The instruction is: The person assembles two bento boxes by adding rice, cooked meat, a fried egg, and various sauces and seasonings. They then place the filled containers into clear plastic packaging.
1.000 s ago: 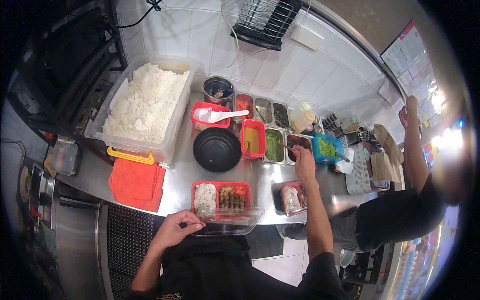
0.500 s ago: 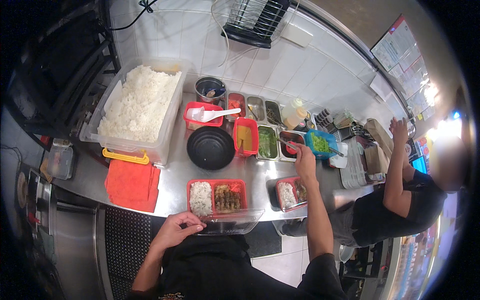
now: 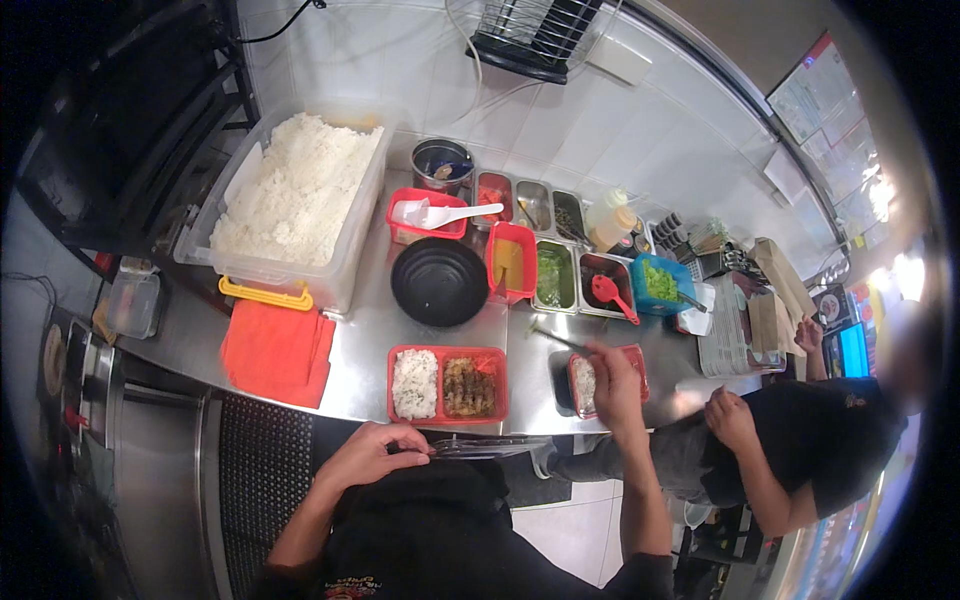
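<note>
My left hand (image 3: pixel 375 457) pinches the edge of a clear plastic lid (image 3: pixel 490 447), held nearly edge-on at the counter's front. Just beyond it lies a red two-compartment meal box (image 3: pixel 450 421), with rice on the left and browned sliced food with red shreds on the right. My right hand (image 3: pixel 617 385) is closed on slim dark tongs (image 3: pixel 562 341) that point left over the counter. A bit of green shows near their tip. Partly behind this hand is a second red box (image 3: pixel 643 372) with rice; its right side is hidden.
A large clear tub of rice (image 3: pixel 348 255) stands left, beside an orange cloth (image 3: pixel 275 355). Black bowl (image 3: pixel 440 282), red tub with yellow sauce (image 3: pixel 512 265), steel topping pans (image 3: pixel 555 275) and blue lettuce tub (image 3: pixel 662 290) line the back. A co-worker (image 3: pixel 790 450) stands right.
My right hand has drawn the tongs from the topping pans toward me, over the counter between the boxes. The lid has tilted and come off the near box's edge. The co-worker's arms have lowered.
</note>
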Action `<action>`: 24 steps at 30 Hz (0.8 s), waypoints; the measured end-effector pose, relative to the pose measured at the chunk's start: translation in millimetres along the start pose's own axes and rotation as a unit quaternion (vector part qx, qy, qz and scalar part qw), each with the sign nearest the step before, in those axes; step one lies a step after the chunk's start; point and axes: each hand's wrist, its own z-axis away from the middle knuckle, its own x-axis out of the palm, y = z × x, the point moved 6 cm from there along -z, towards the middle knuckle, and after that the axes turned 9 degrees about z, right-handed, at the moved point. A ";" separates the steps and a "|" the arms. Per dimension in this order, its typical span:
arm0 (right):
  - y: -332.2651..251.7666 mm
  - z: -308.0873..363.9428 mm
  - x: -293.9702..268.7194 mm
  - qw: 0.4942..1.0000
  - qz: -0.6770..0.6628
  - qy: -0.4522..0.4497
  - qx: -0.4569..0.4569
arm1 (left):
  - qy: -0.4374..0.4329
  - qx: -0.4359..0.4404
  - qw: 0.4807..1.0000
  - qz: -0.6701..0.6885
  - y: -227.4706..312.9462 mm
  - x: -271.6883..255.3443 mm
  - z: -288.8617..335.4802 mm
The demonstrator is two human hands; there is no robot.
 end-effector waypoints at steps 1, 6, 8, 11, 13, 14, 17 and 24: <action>-6.9 11.7 6.2 1.000 -0.008 -0.015 -0.008 | -0.010 -0.005 1.000 0.000 0.2 2.6 -1.3; -24.1 41.2 51.7 0.994 -0.023 -0.104 -0.001 | -0.018 -0.015 0.999 -0.025 0.3 4.6 -2.0; -33.3 45.5 61.7 0.994 -0.039 -0.102 -0.026 | -0.021 -0.017 0.999 -0.029 0.2 5.0 -1.0; -33.1 53.3 77.0 0.989 -0.022 -0.146 -0.019 | -0.021 -0.016 0.999 -0.028 -1.4 4.9 -0.5; -33.4 55.8 79.7 0.985 -0.002 -0.174 -0.010 | -0.019 -0.022 0.999 -0.029 -1.7 4.8 0.8; -34.0 55.6 79.7 0.984 0.001 -0.177 -0.014 | -0.017 -0.023 0.999 -0.033 -2.3 4.8 1.8; -34.0 56.0 75.7 0.986 -0.002 -0.168 -0.020 | -0.011 -0.027 0.999 -0.034 -5.7 4.6 3.2; -29.6 50.3 59.4 0.989 -0.006 -0.150 0.013 | -0.008 -0.042 0.999 -0.028 -1.6 3.7 3.3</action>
